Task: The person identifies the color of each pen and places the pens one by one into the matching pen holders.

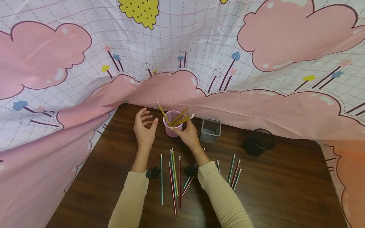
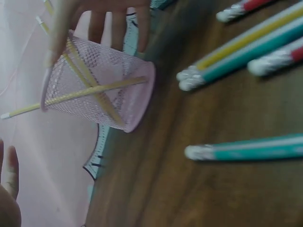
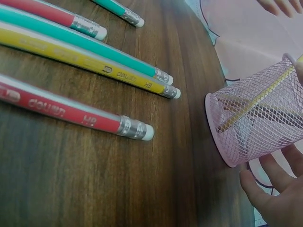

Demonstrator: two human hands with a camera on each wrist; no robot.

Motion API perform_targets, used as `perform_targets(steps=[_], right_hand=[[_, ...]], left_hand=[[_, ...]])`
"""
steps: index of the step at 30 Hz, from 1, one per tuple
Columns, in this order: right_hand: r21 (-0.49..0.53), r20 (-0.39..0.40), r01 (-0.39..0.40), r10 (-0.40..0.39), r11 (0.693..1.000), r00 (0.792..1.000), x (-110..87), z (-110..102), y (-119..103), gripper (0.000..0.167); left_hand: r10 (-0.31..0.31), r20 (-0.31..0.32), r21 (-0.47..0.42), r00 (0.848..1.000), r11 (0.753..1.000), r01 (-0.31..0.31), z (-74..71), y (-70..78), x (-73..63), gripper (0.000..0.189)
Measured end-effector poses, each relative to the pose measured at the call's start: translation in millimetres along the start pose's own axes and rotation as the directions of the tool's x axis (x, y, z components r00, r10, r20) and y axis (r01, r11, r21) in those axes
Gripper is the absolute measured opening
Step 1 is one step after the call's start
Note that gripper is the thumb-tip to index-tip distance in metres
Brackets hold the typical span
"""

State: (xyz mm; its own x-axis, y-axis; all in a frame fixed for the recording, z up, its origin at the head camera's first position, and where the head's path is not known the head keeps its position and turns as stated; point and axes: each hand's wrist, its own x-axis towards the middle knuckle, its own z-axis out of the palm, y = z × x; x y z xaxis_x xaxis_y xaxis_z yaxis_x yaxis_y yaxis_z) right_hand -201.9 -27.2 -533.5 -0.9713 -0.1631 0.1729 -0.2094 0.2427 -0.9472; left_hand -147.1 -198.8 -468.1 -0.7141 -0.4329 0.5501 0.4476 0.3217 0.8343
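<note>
A pink mesh pencil cup [image 1: 172,132] stands upright near the back of the table with several yellow pencils [image 1: 182,120] leaning in it, eraser ends up. My right hand [image 1: 188,133] holds the cup from the right: the thumb lies at the front rim and the other fingers reach behind the wall. In the right wrist view, those fingers [image 3: 279,182] spread along the mesh [image 3: 265,109]. To the left of the cup, my left hand [image 1: 144,129] is raised apart from it, fingers loosely bent and holding nothing.
Loose teal, red and yellow pencils [image 1: 161,180] lie on the dark wooden table [image 1: 114,164] in front of the cup and under my right forearm. A grey square holder [image 1: 209,138] and a black mesh cup [image 1: 253,147] stand to the right. A patterned pink cloth [image 1: 228,104] hangs behind.
</note>
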Motion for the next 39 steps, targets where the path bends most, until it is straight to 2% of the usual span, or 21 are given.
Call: perform_targets(steps=[4, 9, 15, 18, 22, 29, 31, 34, 36, 39], right_hand=[[-0.003, 0.004, -0.019, 0.019, 1.000, 1.000, 1.6, -3, 1, 0.080], [-0.017, 0.007, -0.039, 0.039, 0.999, 0.999, 2.4, -3, 1, 0.080], [-0.041, 0.007, -0.033, 0.033, 0.999, 0.999, 4.6, -3, 0, 0.080], [-0.035, 0.004, -0.023, 0.023, 0.999, 1.000, 6.4, -4, -1, 0.079], [-0.030, 0.020, -0.018, 0.018, 0.999, 1.000, 7.8, -4, -3, 0.079], [-0.028, 0.035, -0.031, 0.032, 0.999, 0.999, 8.3, -5, -5, 0.079], [-0.036, 0.031, -0.034, 0.035, 0.999, 0.999, 8.1, -4, -5, 0.080], [-0.040, 0.032, -0.042, 0.043, 0.998, 0.999, 6.1, -4, -4, 0.080], [-0.038, 0.033, -0.045, 0.046, 0.998, 0.998, 4.1, -3, -4, 0.079], [-0.036, 0.028, -0.054, 0.055, 0.998, 0.998, 0.7, -3, -5, 0.078]], left_hand=[[-0.031, 0.048, 0.023, 0.998, 0.999, 0.030, -2.1, 0.5, -11.3, 0.054], [-0.038, 0.091, 0.042, 0.995, 0.999, 0.034, -2.5, -0.1, -19.9, 0.053], [-0.081, 0.128, 0.054, 0.988, 0.996, 0.074, 1.9, -24.0, -28.9, 0.054], [-0.140, 0.193, 0.054, 0.971, 0.990, 0.132, 4.9, -31.1, -35.0, 0.053], [-0.221, 0.261, 0.087, 0.940, 0.975, 0.205, 7.7, -29.9, -44.7, 0.050], [-0.303, 0.319, 0.218, 0.898, 0.946, 0.241, 11.8, -27.6, -62.5, 0.048], [-0.321, 0.323, 0.251, 0.890, 0.936, 0.246, 11.8, -28.5, -66.3, 0.050], [-0.341, 0.313, 0.284, 0.886, 0.924, 0.255, 10.8, -29.7, -72.0, 0.051], [-0.366, 0.301, 0.279, 0.880, 0.917, 0.286, 10.1, -29.8, -76.1, 0.050], [-0.412, 0.291, 0.266, 0.863, 0.902, 0.341, 9.4, -28.7, -82.6, 0.049]])
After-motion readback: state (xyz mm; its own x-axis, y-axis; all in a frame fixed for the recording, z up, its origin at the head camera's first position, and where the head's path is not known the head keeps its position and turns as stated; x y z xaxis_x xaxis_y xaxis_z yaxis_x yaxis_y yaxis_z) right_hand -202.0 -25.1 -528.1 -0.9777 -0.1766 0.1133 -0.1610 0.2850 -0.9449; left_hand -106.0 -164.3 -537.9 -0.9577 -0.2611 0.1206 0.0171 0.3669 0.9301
